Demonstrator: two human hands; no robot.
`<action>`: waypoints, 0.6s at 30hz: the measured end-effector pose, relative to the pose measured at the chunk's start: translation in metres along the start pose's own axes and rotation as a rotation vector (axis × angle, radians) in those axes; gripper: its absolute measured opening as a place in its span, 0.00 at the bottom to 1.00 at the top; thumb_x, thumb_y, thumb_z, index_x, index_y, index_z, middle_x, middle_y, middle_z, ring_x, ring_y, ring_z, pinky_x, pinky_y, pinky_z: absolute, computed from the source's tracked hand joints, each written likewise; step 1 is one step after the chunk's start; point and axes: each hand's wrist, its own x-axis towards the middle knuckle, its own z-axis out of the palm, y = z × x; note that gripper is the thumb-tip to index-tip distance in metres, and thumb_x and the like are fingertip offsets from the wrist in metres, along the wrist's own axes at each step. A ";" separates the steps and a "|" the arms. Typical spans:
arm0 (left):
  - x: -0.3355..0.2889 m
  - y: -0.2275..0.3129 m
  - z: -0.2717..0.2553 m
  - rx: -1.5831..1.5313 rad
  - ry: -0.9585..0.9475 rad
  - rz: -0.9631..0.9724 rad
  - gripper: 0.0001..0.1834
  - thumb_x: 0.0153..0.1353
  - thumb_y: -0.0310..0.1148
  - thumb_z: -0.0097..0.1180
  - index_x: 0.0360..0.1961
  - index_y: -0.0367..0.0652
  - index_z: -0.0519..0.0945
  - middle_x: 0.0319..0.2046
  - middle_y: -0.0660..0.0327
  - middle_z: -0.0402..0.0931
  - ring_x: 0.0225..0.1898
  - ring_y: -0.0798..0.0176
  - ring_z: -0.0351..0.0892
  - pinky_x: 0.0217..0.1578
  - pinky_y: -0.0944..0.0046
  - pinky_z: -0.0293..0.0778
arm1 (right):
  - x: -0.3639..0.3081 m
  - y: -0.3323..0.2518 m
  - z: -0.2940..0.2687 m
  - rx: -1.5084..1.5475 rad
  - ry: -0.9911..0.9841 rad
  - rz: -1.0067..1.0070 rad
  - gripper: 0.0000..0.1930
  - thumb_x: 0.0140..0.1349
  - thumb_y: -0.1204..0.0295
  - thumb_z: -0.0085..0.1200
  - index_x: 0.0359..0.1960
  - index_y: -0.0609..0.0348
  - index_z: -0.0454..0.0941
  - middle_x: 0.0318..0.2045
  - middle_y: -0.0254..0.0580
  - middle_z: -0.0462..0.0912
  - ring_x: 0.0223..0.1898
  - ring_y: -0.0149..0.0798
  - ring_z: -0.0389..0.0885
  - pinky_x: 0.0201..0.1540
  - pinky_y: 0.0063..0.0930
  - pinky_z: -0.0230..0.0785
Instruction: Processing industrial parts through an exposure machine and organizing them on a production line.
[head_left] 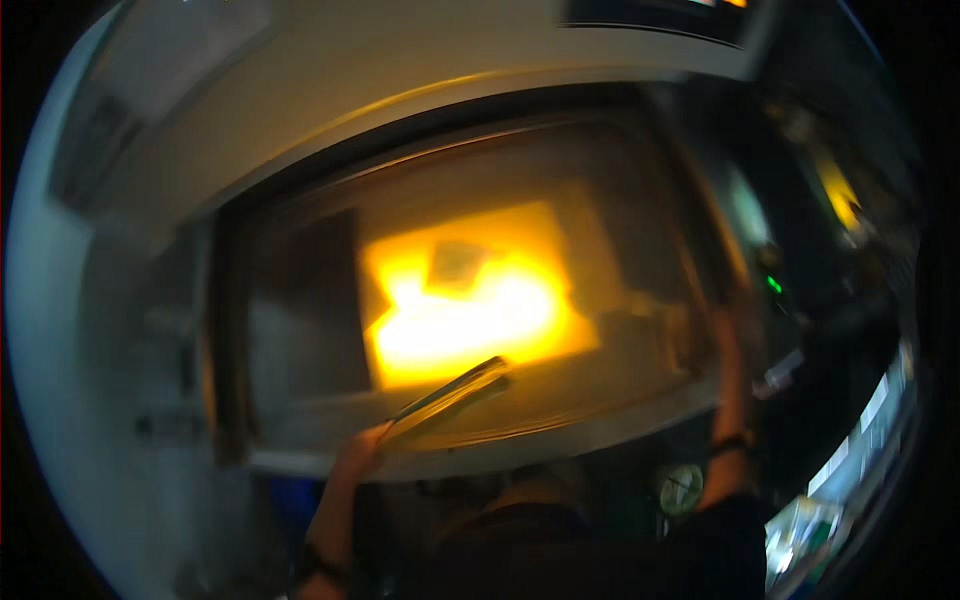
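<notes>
My left hand (361,452) is closed on one end of a long, narrow, shiny tool (450,398). It looks metallic, but blur hides its exact kind. The tool slants up and right over the front of a framed surface (620,395). Beyond its tip lies a bright yellow glowing patch (470,335), nearly white at its middle. A small dark shape (455,265) sits within the glow. My right hand (735,320) is at the right edge of the frame, its fingers smeared by motion. Whether it grips the edge cannot be told.
A raised dark rim (228,330) runs round the framed surface. Dark equipment with a small green light (774,285) stands to the right, beside a yellow object (838,195). A round, pale, dial-like object (682,489) is below, near my right forearm. A pale wall (350,60) rises behind.
</notes>
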 end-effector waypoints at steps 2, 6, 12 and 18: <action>0.029 0.035 0.015 0.170 0.064 0.003 0.30 0.58 0.30 0.50 0.64 0.54 0.71 0.52 0.53 0.79 0.49 0.47 0.80 0.48 0.50 0.76 | -0.015 0.098 -0.018 -0.106 0.045 0.093 0.33 0.57 0.56 0.59 0.64 0.51 0.68 0.63 0.52 0.68 0.64 0.53 0.64 0.65 0.50 0.56; 0.047 0.046 0.034 0.221 0.166 -0.090 0.27 0.59 0.36 0.51 0.62 0.59 0.73 0.46 0.55 0.82 0.44 0.49 0.83 0.44 0.50 0.78 | 0.003 0.170 -0.020 -0.235 0.065 0.148 0.34 0.58 0.56 0.59 0.65 0.51 0.66 0.65 0.53 0.64 0.65 0.55 0.60 0.66 0.52 0.52; 0.026 0.077 0.022 0.192 -0.012 -0.335 0.32 0.57 0.36 0.58 0.65 0.59 0.69 0.55 0.60 0.77 0.55 0.45 0.77 0.52 0.33 0.70 | 0.015 0.080 -0.031 -0.405 0.157 0.057 0.35 0.58 0.55 0.58 0.66 0.51 0.64 0.67 0.53 0.58 0.68 0.57 0.54 0.68 0.55 0.47; 0.015 0.045 0.068 0.245 0.059 -0.359 0.33 0.65 0.40 0.49 0.72 0.62 0.58 0.73 0.73 0.54 0.71 0.40 0.55 0.59 0.15 0.45 | 0.000 -0.052 -0.002 -0.374 0.231 -0.210 0.36 0.59 0.54 0.56 0.67 0.52 0.62 0.70 0.54 0.52 0.71 0.59 0.48 0.69 0.58 0.42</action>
